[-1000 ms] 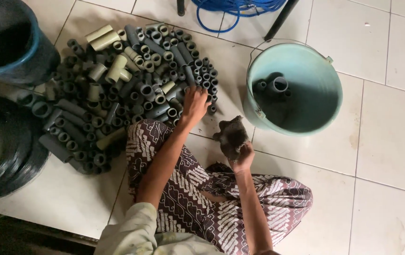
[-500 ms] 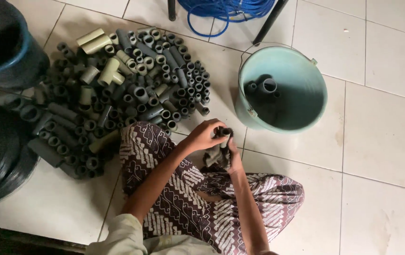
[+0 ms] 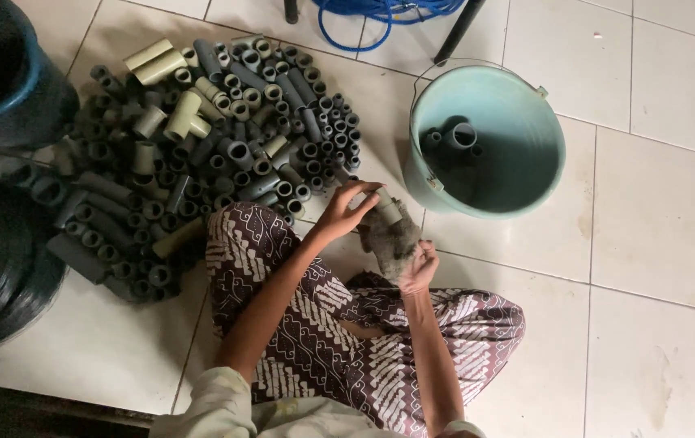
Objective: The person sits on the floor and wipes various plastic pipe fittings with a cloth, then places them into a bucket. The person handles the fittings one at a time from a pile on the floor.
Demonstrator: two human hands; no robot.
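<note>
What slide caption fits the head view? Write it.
Left hand and right hand wipe a pipe fitting with a rag.

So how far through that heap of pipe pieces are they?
Not far, it seems. A few fittings already lie in the green bucket, which looks like the done lot. In hand: the left hand holds one pale pipe piece against a dark rag gripped by the right hand. Left: the big pile of grey and cream fittings on the tiled floor.
</note>
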